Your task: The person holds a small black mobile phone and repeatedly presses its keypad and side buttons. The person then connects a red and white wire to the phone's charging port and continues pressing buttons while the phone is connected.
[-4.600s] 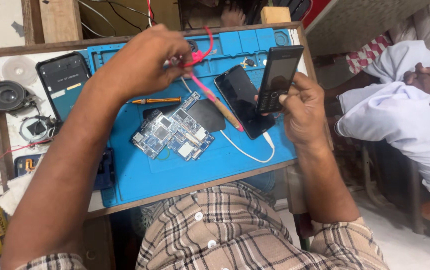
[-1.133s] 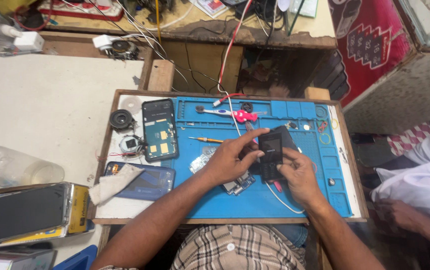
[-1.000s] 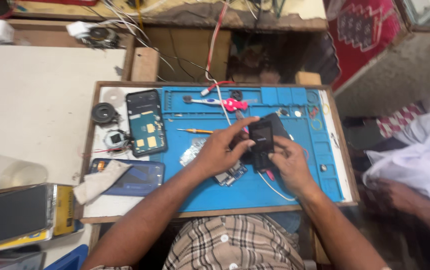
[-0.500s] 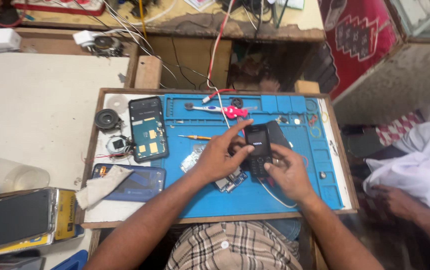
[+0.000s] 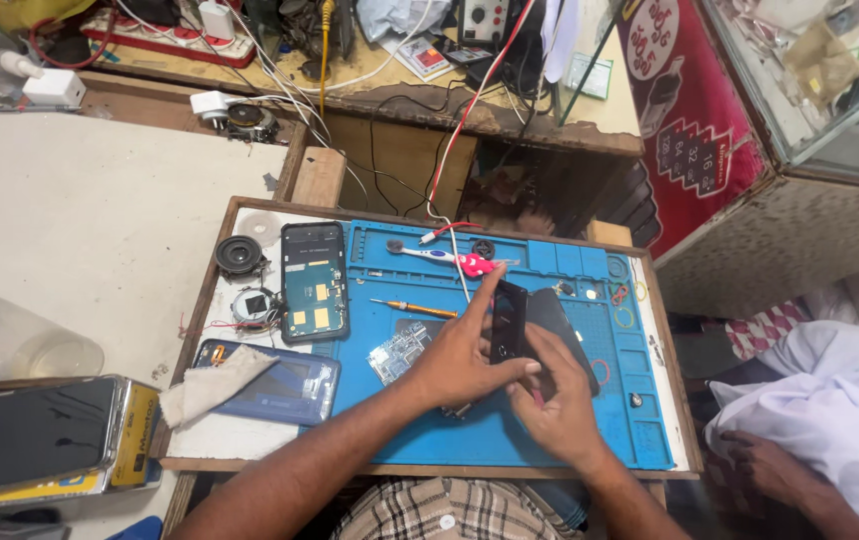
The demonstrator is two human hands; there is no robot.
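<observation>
Hands meet over the blue mat (image 5: 550, 450): left hand (image 5: 460, 355) pinches a dark phone (image 5: 508, 320) between raised forefinger and thumb, holding it tilted on edge above the mat's middle. Right hand (image 5: 555, 400) curls under it, fingers touching the phone's lower end. Just behind lies a black panel (image 5: 565, 330). Circuit board (image 5: 395, 352) sits beside the left wrist, an opened phone (image 5: 314, 280) further left, screwdriver (image 5: 412, 308) between them.

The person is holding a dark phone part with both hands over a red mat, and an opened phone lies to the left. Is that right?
Not quite: the mat is blue, not red. The head view shows the left hand and right hand on the dark phone part above it, with the opened phone lying to the left.
</observation>
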